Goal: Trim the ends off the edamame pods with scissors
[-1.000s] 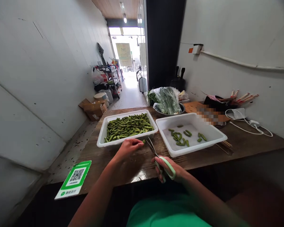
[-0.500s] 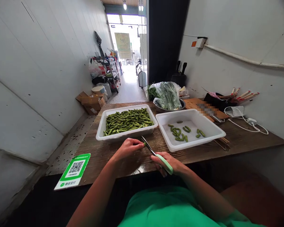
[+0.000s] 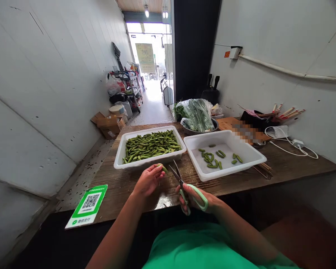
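Between the thumb and fingers of my left hand (image 3: 149,180) is a green bean pod (image 3: 163,168), its tip sticking out to the right. My right hand (image 3: 197,198) grips scissors (image 3: 180,182) by their pale green handles. Their blades are spread apart and point up and left, a little clear of the pod. Beyond my left hand stands a white tray (image 3: 119,164) heaped with green pods (image 3: 151,144). To the right, a second white tray (image 3: 204,176) holds several scattered pods (image 3: 209,157).
A metal bowl (image 3: 198,131) with bagged leafy greens (image 3: 197,114) sits behind the trays. Farther right lie a wooden board (image 3: 229,123), skewers (image 3: 289,114) and a white cable (image 3: 285,148). A green-and-white QR code card (image 3: 88,205) rests at the table's left front edge.
The scissor blades have opened and drawn back from the pod. My left hand has shifted slightly left, turning so that more of the pod shows.
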`<state>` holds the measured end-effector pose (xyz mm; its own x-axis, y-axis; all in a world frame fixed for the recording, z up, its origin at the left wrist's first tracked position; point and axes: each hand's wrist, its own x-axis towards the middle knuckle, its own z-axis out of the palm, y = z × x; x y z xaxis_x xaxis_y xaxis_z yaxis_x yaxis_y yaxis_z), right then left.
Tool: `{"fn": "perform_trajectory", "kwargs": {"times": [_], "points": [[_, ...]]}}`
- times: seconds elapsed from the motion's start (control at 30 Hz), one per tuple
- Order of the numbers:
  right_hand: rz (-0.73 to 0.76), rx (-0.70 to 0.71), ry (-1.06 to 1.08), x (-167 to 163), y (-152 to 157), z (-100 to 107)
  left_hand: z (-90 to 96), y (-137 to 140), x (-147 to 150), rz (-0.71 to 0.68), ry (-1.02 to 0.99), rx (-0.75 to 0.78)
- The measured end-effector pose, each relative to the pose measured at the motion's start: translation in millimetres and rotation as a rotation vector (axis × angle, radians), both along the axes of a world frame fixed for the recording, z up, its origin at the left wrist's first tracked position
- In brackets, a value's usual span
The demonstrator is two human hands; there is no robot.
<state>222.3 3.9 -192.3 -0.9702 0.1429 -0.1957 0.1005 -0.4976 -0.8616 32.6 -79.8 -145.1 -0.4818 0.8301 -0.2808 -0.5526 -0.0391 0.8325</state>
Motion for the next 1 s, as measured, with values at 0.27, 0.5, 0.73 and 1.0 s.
{"fn": "perform_trajectory", "kwargs": {"times": [0.27, 0.5, 0.73, 1.0], "points": [[-0.027, 0.062, -0.036, -3, -3, 5, -8.2, 4, 27, 0.192, -0.124, 0.055], [-0.067, 0.213, -0.071, -5, -5, 15, -18.3, 1, 38, 0.116, -0.106, 0.023], [-0.079, 0.254, -0.071, -9, -9, 14, -15.7, 0, 46, 0.100, -0.112, -0.044], [-0.111, 0.221, -0.092, -6, -11, 23, -14.4, 3, 49, 0.085, -0.169, -0.084]]}}
